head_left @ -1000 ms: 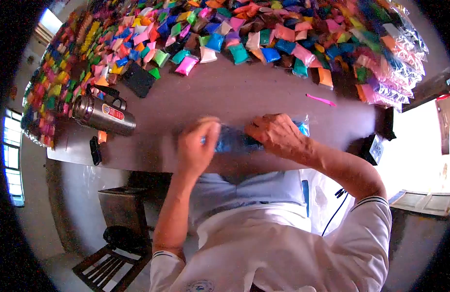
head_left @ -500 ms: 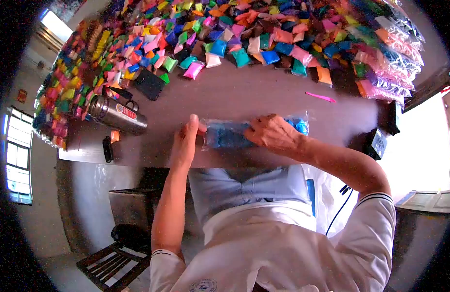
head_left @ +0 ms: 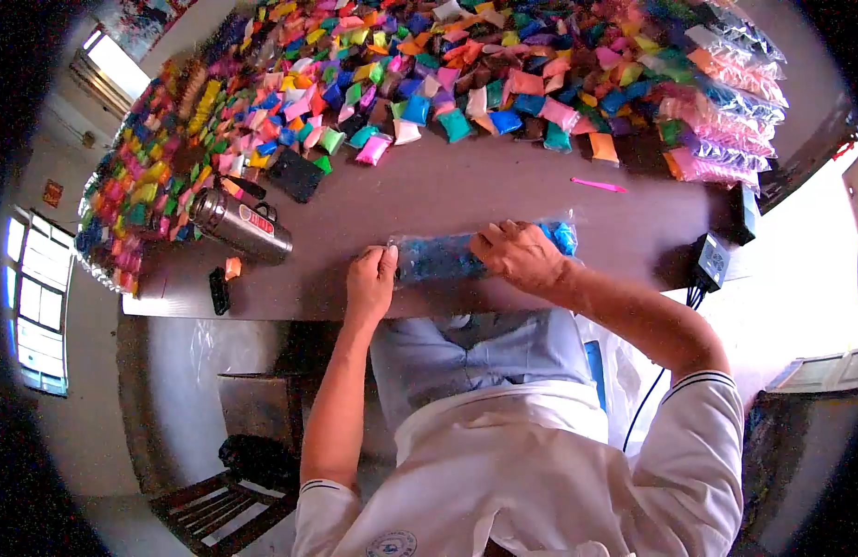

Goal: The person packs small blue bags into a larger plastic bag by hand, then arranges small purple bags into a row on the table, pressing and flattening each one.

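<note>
Head view: left hand pinches the bag at nine o'clock; right hand seemingly grips it towards three. Likely straightening; next calls for even tension.

Clear bag of blue packets

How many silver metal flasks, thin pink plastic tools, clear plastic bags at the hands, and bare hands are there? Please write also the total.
Silver metal flask: 1
Thin pink plastic tool: 1
Clear plastic bag with blue contents: 1
Bare hands (left hand, right hand): 2
Total: 5
</note>
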The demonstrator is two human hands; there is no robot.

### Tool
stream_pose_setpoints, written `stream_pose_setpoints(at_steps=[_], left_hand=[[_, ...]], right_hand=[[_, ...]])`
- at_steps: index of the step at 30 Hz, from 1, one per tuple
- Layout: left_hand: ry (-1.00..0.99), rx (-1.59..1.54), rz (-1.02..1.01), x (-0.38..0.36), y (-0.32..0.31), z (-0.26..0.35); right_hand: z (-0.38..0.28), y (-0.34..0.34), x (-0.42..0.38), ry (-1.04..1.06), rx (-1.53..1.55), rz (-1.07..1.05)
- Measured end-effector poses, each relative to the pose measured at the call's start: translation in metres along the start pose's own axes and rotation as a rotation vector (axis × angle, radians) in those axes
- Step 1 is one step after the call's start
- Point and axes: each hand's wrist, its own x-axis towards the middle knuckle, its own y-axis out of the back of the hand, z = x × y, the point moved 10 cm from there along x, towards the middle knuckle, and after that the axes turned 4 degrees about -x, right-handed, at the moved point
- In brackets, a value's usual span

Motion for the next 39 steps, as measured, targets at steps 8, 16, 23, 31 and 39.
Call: stream_pose_setpoints(at_steps=[8, 16, 23, 31, 39], left_hand=[[-0.056, -0.076, 0.071, -0.007, -0.01, -0.018], [-0.17, -0.006, 0.154, -0.012, 0.002, 0.003], [-0.122, -0.022, 0.093, -0.014, -0.002, -0.008], [-0.084, -0.001, 0.106, -0.019, 0.0, -0.007], [-0.069, 0.007, 0.096, -0.019, -0.005, -0.011]], right_hand=[[0.022, 0.038, -0.06, -0.152, 0.25, 0.255], [0.137, -0.036, -0.173, -1.344, 1.343, 0.302], [0.128, -0.063, -0.156, -1.426, 1.493, 0.018], [0.127, -0.062, -0.145, -1.168, 1.668, 0.145], [0.127, -0.08, -0.152, -0.976, 1.576, 0.128]])
